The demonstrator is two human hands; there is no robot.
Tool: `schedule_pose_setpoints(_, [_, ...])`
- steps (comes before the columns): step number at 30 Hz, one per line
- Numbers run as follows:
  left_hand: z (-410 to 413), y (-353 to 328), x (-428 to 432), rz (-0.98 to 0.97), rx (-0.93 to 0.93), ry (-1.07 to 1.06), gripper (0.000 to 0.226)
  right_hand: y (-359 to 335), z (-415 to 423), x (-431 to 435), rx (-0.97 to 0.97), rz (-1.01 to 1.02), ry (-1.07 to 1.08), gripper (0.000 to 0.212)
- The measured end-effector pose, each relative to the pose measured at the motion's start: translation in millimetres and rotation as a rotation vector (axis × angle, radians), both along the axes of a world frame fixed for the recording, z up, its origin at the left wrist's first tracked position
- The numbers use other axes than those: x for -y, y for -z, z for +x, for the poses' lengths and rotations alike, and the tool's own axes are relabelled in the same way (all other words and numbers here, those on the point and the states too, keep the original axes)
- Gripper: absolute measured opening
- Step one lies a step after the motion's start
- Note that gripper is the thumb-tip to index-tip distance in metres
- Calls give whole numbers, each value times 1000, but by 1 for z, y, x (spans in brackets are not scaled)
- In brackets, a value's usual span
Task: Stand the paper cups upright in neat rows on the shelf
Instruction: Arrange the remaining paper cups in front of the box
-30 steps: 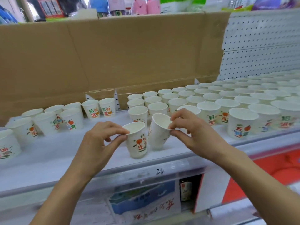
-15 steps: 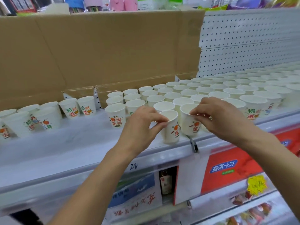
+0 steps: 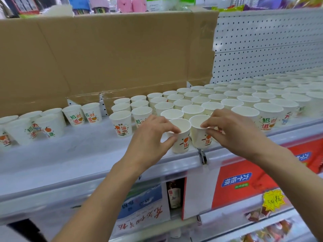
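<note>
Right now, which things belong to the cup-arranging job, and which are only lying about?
Job: left hand, pinching one cup; right hand, pinching the next cup; rowed cups; loose cups; shelf.
Lying about: cardboard, pegboard, bottle, red box.

Bright, even shop light; sharpest at the grip, softer and bowed towards the edges.

Where the left hand [image 3: 152,137] pinches the left cup [image 3: 181,142] and the right hand [image 3: 232,131] pinches the right cup [image 3: 199,135], detail is crisp and light falls into the cup mouths, leaving faint shadows on the shelf [image 3: 70,154]. Far right of the grip, the rows of cups [image 3: 297,88] wash out pale. Below and right of it, the packets [image 3: 262,213] smear, and the shelf's straight lines curve.
</note>
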State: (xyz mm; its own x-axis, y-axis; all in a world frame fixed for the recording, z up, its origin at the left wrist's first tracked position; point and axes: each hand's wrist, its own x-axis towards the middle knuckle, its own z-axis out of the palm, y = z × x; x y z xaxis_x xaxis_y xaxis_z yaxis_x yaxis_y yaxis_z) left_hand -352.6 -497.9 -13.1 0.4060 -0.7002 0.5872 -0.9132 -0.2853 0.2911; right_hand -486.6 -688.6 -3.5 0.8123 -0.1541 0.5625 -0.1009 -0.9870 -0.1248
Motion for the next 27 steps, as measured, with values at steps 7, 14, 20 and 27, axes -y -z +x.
schedule_pose_setpoints(7, [-2,2,-3,-17,6,-23,26,2,-4,-4,20,-69,26,20])
schedule_pose_setpoints(14, [12,2,-52,-94,8,-71,41,-19,32,-62,243,-69,-144,22])
schedule_pose_setpoints(20, [67,4,-144,-104,-65,-240,40,-26,110,-145,92,23,-346,27])
schedule_pose_setpoints(27, [155,10,-275,-230,27,-745,60,-12,249,-243,-172,274,-501,52])
